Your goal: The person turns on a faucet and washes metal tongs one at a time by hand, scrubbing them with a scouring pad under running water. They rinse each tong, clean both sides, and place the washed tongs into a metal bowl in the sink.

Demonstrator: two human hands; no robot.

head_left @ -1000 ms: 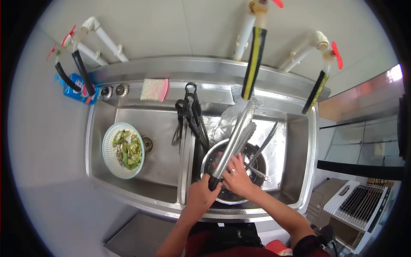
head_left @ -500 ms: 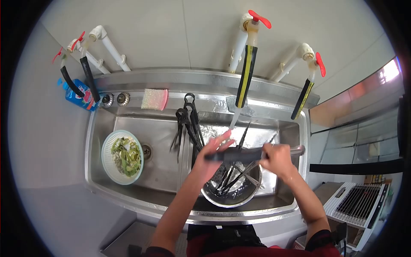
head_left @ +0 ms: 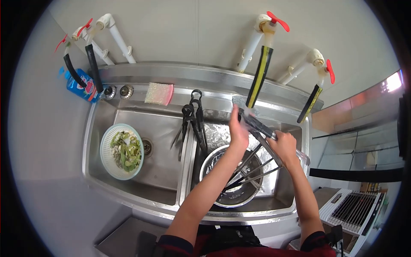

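A dark long-handled utensil (head_left: 262, 127) slants below the black-and-yellow hose (head_left: 260, 77), its upper end wet under the running water. My right hand (head_left: 283, 146) is closed round its lower right part. Near the upper end is my left hand (head_left: 239, 130), with its fingers extended beside the utensil and the hose mouth. Below both hands, a round metal bowl (head_left: 205, 165) holds water and several thin dark and metal tools (head_left: 246, 173). Blur and water hide the exact contact of my left fingertips.
Black-handled tongs (head_left: 197, 115) lean over the sink divider (head_left: 185, 171). A pale basket (head_left: 105, 147) of green scraps (head_left: 128, 154) sits in the left basin. Behind are a pink-edged sponge (head_left: 159, 94), a blue bottle (head_left: 79, 88) and more hoses (head_left: 309, 103).
The utensil has tilted from nearly level to a slant, its left end now up at the hose mouth. My left hand has moved up and right; the view has shifted slightly.
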